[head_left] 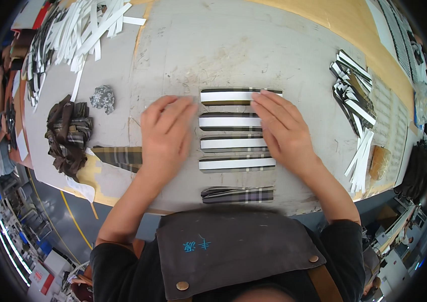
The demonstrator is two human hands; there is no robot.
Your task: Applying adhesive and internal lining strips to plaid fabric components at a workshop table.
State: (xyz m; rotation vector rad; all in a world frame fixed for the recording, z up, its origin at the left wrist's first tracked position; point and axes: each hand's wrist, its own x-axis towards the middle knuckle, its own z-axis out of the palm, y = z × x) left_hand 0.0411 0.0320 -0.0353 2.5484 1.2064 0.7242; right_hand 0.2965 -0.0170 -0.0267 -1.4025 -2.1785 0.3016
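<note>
In front of me, plaid fabric strips lie in a column, several of them with a white strip along the middle, such as the topmost white strip (226,96). My right hand (286,132) rests over their right ends, fingers stretched out and fingertips on the top plaid strip (216,102). Left of the column hovers my left hand (167,136), slightly blurred, its fingers loosely bent with nothing visible in them. Its fingertips are just short of the top strip's left end. Nearest me lies a folded plaid fabric stack (237,195) without a white strip. Another plaid piece (119,157) lies partly behind my left wrist.
A heap of white strips (85,32) covers the far left of the grey table (193,45). Crumpled dark plaid fabric (67,133) and a small grey patterned cloth (103,98) lie left. On the right are bundled strips (352,93), loose white strips (359,163) and a brown roll (380,162).
</note>
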